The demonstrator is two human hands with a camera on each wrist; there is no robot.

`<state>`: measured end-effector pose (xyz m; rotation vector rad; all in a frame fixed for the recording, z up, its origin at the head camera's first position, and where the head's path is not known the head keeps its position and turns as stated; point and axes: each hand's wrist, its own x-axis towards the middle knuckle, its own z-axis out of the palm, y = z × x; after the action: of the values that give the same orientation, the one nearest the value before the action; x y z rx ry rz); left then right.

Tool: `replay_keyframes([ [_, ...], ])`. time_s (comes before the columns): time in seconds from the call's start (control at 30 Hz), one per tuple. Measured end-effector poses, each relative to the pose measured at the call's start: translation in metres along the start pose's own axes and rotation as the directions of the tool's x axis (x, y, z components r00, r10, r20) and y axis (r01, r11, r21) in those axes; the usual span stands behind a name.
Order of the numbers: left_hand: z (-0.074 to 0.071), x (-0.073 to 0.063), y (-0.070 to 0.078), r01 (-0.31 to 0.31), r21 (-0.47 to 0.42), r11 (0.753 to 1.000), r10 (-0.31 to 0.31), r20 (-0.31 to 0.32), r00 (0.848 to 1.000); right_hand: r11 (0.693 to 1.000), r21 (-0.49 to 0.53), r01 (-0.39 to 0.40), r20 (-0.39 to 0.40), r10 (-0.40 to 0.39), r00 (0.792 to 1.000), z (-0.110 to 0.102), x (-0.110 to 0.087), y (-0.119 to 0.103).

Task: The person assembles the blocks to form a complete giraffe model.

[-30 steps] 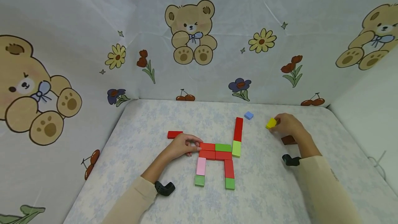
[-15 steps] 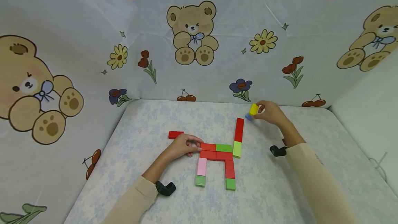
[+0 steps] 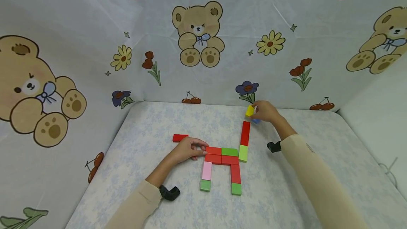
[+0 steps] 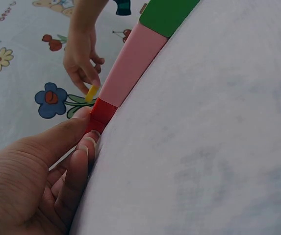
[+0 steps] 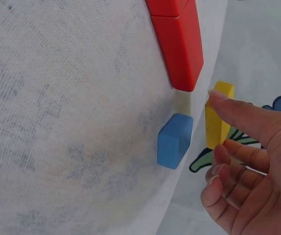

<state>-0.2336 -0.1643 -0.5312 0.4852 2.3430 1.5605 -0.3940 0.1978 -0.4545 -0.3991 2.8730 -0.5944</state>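
Observation:
My right hand [image 3: 266, 111] pinches a yellow block [image 3: 249, 111] between thumb and fingertips, just beyond the far end of a red column. In the right wrist view the yellow block [image 5: 218, 115] is apart from a blue block [image 5: 175, 141] lying on the cloth. My left hand [image 3: 186, 148] has its thumb and fingertips at the left end of a red block [image 3: 213, 150], holding it. That block belongs to a flat figure with a green block [image 3: 229, 152], a pink block [image 3: 207, 170], a lime block [image 3: 243, 153] and a long red column [image 3: 245, 133].
A loose red block [image 3: 180, 138] lies left of the figure, beyond my left hand. The figure's two legs end in green blocks [image 3: 205, 185]. A bear-print sheet [image 3: 200, 80] rises behind the table's far edge.
My right hand has carried the yellow block leftward from the table's right side, past the blue block, to above the red column's far end. The left hand has stayed put.

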Motion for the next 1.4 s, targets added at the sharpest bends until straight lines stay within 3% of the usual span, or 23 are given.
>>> replay_keyframes([
  [0.53,0.0,0.001,0.0,-0.014,-0.018,1.0,0.014,0.006,1.0,0.989,-0.146,0.003,0.088,0.01,0.996,0.005,0.013,-0.003],
  [0.8,0.0,0.001,-0.002,-0.025,-0.004,1.0,0.025,0.004,1.0,0.998,-0.06,-0.005,0.108,0.012,0.994,0.009,0.013,0.008],
  [1.1,0.0,0.0,-0.003,-0.001,-0.041,0.999,0.002,0.017,1.0,0.995,-0.063,-0.078,0.059,0.081,0.995,0.017,0.014,0.005],
  [1.4,0.0,0.002,-0.004,-0.007,-0.026,1.0,0.007,0.012,1.0,0.996,-0.05,-0.078,0.063,0.081,0.995,0.018,0.014,0.008],
])
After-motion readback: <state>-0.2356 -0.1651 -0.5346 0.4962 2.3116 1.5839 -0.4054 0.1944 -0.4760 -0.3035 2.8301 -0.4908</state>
